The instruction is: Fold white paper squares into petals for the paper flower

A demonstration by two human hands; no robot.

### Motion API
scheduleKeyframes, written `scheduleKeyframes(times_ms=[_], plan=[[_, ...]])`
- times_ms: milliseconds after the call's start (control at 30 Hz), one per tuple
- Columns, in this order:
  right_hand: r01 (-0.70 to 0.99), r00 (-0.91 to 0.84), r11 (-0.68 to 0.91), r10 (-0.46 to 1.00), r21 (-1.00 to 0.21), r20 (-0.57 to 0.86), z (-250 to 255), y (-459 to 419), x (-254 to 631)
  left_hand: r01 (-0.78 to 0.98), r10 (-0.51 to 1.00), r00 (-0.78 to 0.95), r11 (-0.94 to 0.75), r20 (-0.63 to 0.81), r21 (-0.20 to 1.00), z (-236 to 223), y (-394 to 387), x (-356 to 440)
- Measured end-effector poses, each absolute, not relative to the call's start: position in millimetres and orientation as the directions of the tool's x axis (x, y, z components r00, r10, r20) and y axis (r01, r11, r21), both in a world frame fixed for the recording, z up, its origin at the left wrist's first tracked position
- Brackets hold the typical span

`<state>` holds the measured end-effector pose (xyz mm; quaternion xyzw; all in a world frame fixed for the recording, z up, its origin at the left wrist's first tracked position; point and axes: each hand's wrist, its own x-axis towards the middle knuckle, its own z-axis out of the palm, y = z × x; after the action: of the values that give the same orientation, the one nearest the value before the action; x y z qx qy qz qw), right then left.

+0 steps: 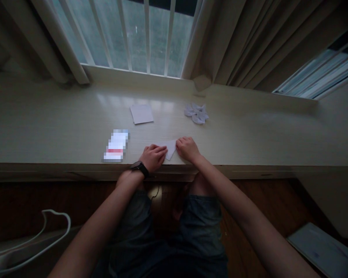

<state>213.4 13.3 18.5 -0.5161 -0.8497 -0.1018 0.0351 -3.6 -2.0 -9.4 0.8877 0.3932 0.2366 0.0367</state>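
A small folded white paper (171, 148) lies near the front edge of the pale window-side desk (46, 127). My left hand (153, 156), with a dark watch on the wrist, has its fingers curled down on the paper's left side. Pressing the paper's right edge is my right hand (187, 148), fingers bent and closed on it. Both hands hold the paper flat against the desk.
A square stack of white paper (142, 114) lies further back. Several folded white paper pieces (196, 113) sit in a heap to its right. A blurred card or packet (116, 146) lies left of my hands. Barred window and curtains stand behind. A white cable (46, 227) lies on the floor.
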Motion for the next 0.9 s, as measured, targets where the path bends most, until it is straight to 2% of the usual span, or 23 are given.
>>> scheduleKeyframes(times_ms=[133, 267, 467, 600, 900], plan=[[0.805, -0.591, 0.573, 0.797, 0.15, 0.124, 18.0, 3.5, 206.7, 0.687, 0.72, 0.574, -0.682, 0.39, 0.251, -9.9, -2.4, -3.4], [0.732, -0.682, 0.673, 0.722, 0.108, 0.118, 16.4, -11.4, 198.7, 0.683, 0.726, 0.565, -0.678, 0.392, 0.272, -11.7, -2.2, -3.0], [0.656, -0.754, 0.748, 0.646, 0.097, 0.118, 14.1, -23.9, 190.0, 0.683, 0.723, 0.57, -0.681, 0.391, 0.264, -13.3, -1.5, -3.5], [0.709, -0.705, 0.7, 0.703, 0.087, 0.088, 16.1, -20.8, 193.0, 0.683, 0.721, 0.57, -0.682, 0.394, 0.26, -13.2, -1.4, -4.2], [0.878, -0.466, 0.457, 0.884, 0.14, 0.038, 24.9, 16.7, 218.6, 0.671, 0.717, 0.577, -0.689, 0.391, 0.273, -10.1, -2.2, -4.7]])
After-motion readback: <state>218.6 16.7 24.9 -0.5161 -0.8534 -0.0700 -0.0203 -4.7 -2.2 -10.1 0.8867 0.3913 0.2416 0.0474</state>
